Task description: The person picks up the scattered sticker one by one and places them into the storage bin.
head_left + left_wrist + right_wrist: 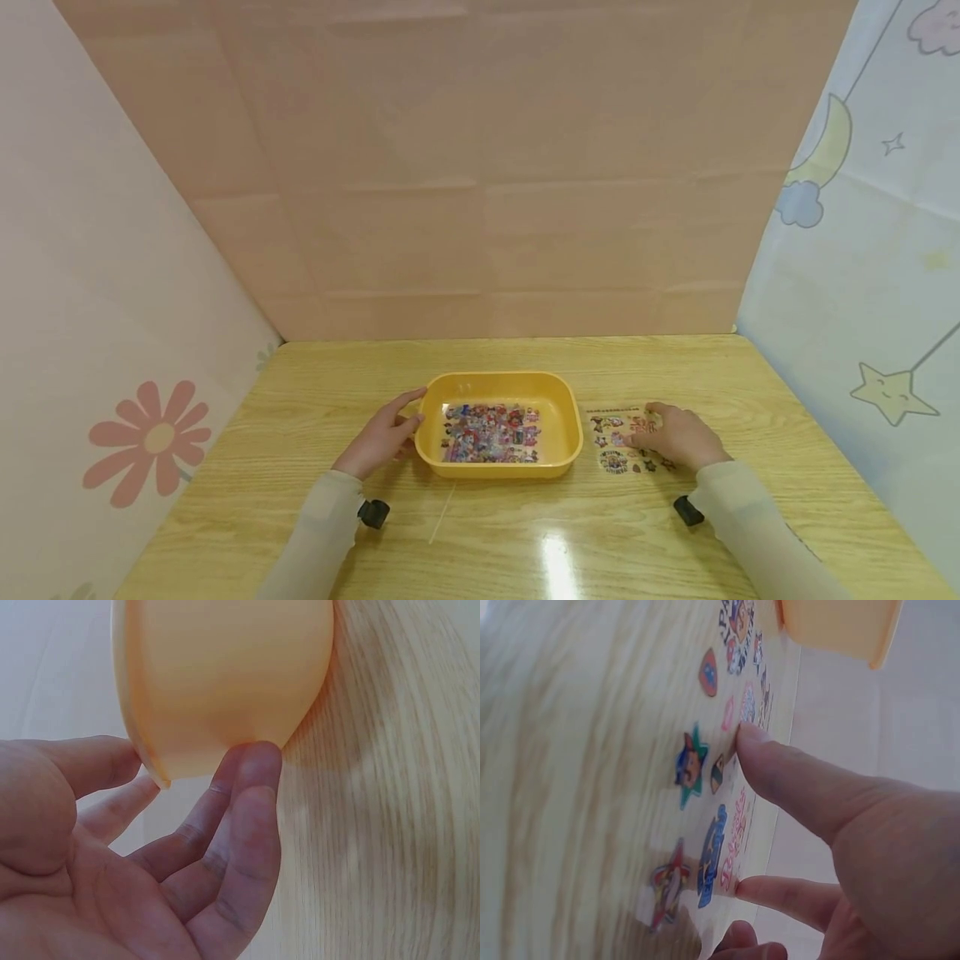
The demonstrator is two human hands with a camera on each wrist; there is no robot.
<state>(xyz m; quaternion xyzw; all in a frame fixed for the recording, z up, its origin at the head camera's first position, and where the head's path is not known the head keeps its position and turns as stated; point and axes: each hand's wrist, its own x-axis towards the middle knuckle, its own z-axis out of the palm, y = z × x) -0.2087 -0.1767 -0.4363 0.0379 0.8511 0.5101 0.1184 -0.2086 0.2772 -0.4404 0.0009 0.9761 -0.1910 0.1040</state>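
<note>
A yellow plastic tray [498, 472] stands on the table with several printed sticker sheets [491, 433] lying inside. My left hand [382, 437] holds its left end; the left wrist view shows the thumb and a finger at the rim, other bent fingers against the outer wall [225, 690]. To the right of the tray, a clear sticker sheet [611, 442] with cartoon figures and stars lies flat on the table. My right hand [678, 437] touches this sheet with thumb [761, 754] and index fingertip spread apart, and its palm is off the surface. The other right fingers are partly hidden.
Pale wood-grain table [510, 533] lies under everything. A thin pale strip [442, 512] is on it in front of the tray. A pinkish-tan backdrop [480, 208] rises behind, with patterned panels at left and right. Both wrists wear black bands [373, 512].
</note>
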